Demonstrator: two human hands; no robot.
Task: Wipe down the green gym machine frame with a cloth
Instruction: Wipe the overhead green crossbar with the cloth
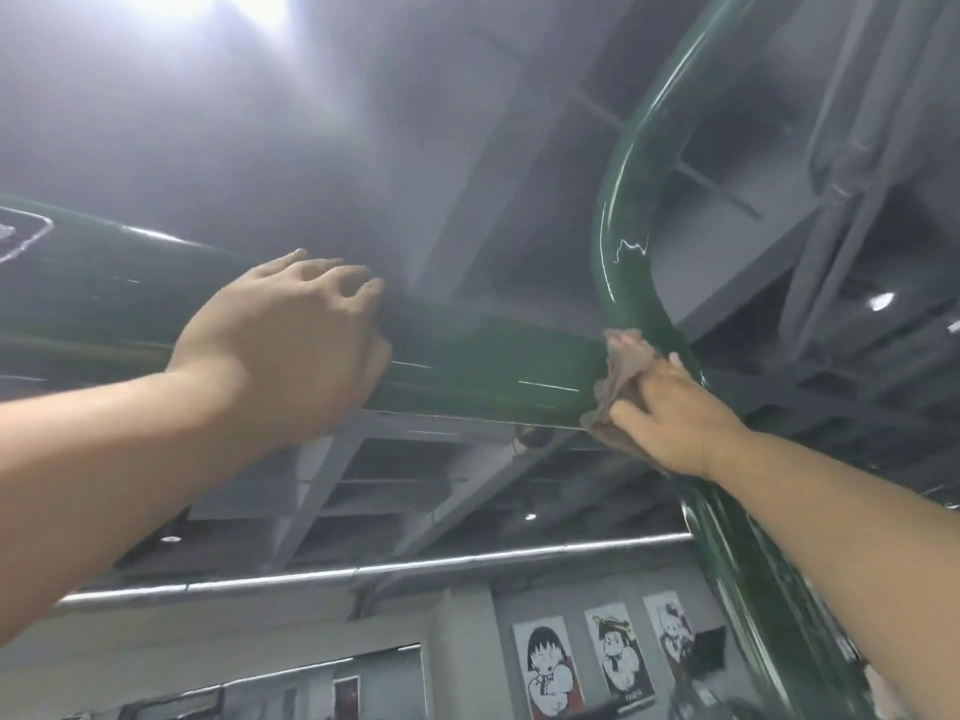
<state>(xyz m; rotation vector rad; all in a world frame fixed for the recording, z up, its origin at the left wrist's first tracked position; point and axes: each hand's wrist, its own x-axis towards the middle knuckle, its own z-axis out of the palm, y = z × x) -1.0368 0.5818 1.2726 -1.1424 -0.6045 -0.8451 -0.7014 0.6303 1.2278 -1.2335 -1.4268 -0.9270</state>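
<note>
The green gym machine frame (483,366) runs overhead as a thick horizontal tube from the left. It meets a curved upright tube (623,241) at the right. My left hand (291,345) grips the horizontal tube, fingers curled over its top. My right hand (670,413) presses a crumpled brown cloth (623,371) against the joint where the two tubes meet, fingers wrapped round the cloth. A white scratch shows on the curved tube just above the cloth.
Grey ceiling beams and ducts (467,174) lie above the frame. A silver pipe (363,569) crosses below my arms. Three cartoon posters (613,652) hang on the far wall. A bright ceiling light (208,7) glares at the top left.
</note>
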